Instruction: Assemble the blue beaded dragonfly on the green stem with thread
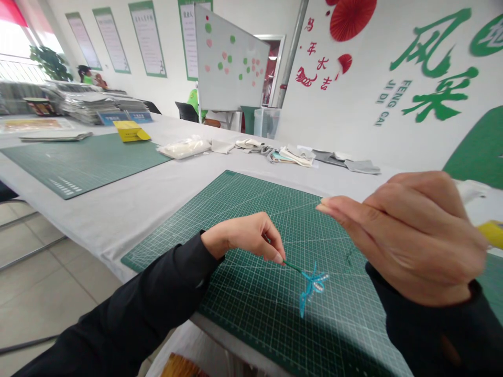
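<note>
White-covered table (137,207) | near green gridded mat (298,225) | left green mat (94,162) | paper stack (84,107) | plastic bag (184,148) | cloth pieces (296,156)

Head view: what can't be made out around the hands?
Head view, green stem: held end, hidden inside the left hand.
Head view, right hand: anything thin in its pinch, too small to tell.
Head view, blue beaded piece: bead count, too small.
Head view, yellow object: right part, cut off by the picture's edge.

One left hand (251,234), one right hand (420,233). One blue beaded ornament (311,283) at five o'clock. At least two cutting mats (243,201), at six and nine o'clock. Four wall posters (147,42) between ten and eleven, one whiteboard (231,68) at twelve, two blue signs (112,118) at ten.
</note>
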The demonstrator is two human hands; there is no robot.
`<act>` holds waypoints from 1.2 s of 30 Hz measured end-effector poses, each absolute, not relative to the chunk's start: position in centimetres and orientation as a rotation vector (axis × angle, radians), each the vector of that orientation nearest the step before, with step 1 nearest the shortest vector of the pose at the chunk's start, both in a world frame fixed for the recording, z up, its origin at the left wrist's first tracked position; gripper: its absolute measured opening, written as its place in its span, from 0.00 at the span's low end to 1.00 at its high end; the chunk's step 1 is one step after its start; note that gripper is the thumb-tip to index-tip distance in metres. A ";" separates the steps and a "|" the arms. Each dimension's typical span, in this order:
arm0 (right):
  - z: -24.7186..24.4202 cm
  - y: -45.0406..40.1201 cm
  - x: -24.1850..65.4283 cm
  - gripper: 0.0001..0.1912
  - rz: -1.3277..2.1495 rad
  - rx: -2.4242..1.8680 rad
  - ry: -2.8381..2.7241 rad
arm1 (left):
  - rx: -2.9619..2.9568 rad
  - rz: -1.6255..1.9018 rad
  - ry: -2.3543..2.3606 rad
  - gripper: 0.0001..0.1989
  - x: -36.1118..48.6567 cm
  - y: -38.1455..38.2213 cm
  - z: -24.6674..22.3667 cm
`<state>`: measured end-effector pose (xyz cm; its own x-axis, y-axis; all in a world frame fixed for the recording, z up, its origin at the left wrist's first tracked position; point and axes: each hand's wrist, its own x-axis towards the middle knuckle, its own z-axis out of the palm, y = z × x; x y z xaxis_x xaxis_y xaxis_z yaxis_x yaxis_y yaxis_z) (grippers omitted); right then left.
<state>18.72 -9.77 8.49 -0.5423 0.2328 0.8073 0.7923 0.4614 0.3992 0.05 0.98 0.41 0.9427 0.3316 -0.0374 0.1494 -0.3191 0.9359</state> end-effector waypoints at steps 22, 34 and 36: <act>5.3 -5.6 21.7 0.04 -0.602 -1.248 -1.879 | 1.797 0.301 0.201 0.05 -0.8 0.5 2.1; 4.1 -4.3 24.0 0.10 -0.162 -1.517 -1.922 | 1.533 0.627 0.285 0.06 -0.9 1.0 1.5; 4.1 -4.2 24.0 0.10 -0.122 -1.535 -1.921 | 1.396 0.754 0.299 0.05 -0.6 1.0 1.3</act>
